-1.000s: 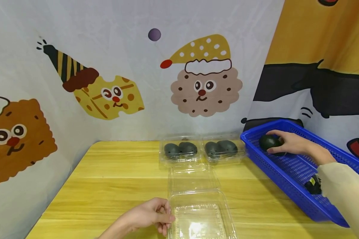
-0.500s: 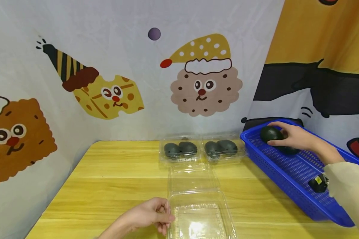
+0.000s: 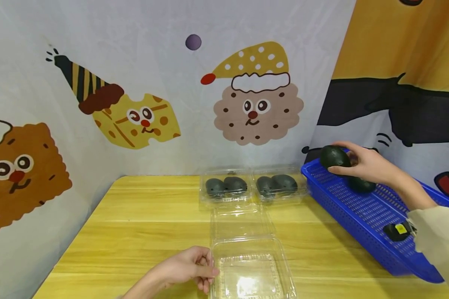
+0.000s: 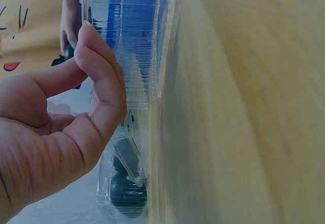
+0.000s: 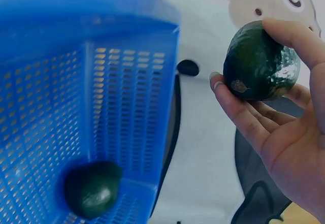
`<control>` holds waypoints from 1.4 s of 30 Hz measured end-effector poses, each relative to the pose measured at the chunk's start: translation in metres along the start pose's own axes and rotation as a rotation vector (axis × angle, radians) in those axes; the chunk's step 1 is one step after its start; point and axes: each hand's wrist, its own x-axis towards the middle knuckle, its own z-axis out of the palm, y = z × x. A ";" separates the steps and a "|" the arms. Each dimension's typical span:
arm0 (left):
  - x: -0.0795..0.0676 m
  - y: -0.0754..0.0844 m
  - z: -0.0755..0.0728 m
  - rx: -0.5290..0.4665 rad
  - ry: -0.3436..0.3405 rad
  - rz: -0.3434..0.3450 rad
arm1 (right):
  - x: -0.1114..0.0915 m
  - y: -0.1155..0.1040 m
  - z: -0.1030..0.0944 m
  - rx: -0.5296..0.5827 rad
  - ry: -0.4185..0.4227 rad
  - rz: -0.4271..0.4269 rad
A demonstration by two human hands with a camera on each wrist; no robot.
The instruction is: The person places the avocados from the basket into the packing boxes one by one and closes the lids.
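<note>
My right hand (image 3: 370,164) grips a dark green avocado (image 3: 334,156) between thumb and fingers, above the far end of the blue plastic basket (image 3: 359,220). In the right wrist view the avocado (image 5: 259,61) shows a glossy, bumpy skin. A second avocado (image 3: 361,185) lies in the basket below that hand. At the front of the table, my left hand (image 3: 188,268) pinches the left rim of an open clear plastic clamshell box (image 3: 252,274), its lid (image 3: 241,222) folded out away from me. Nothing lies inside this box.
Two closed clear boxes, one on the left (image 3: 225,189) and one on the right (image 3: 278,187), stand at the table's back edge with dark avocados inside. A black object with a yellow label (image 3: 396,231) lies in the basket's near part. A printed cloth (image 3: 194,124) hangs behind.
My right hand has lifted the avocado up from inside the basket to above its rim, uncovering the second one beneath. The left hand and the open box have stayed put.
</note>
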 end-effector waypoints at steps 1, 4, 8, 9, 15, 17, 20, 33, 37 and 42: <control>0.000 0.000 0.000 0.001 0.001 0.001 | -0.001 -0.004 -0.001 0.001 0.000 0.002; 0.000 0.001 0.001 0.006 0.006 0.003 | -0.005 -0.015 -0.004 0.007 0.004 0.007; 0.000 0.003 0.002 0.004 0.010 0.001 | -0.009 -0.028 -0.006 0.022 0.013 0.005; 0.000 0.003 0.002 0.002 0.011 0.000 | -0.010 -0.031 -0.006 0.024 0.017 0.004; 0.000 0.003 0.002 0.006 0.011 0.001 | -0.016 -0.052 -0.006 0.035 0.031 0.012; 0.000 0.003 0.002 0.006 0.010 0.001 | -0.019 -0.060 -0.005 0.044 0.037 0.009; 0.000 0.002 0.001 0.001 0.003 0.001 | -0.023 -0.072 -0.002 0.064 0.047 -0.010; 0.000 0.001 0.001 -0.008 -0.005 0.002 | -0.045 -0.112 0.019 0.133 0.011 -0.107; 0.000 0.000 0.001 -0.011 -0.009 0.002 | -0.051 -0.122 0.026 0.147 0.002 -0.129; 0.000 -0.001 0.001 -0.001 -0.002 0.006 | -0.057 -0.131 0.037 0.175 -0.021 -0.142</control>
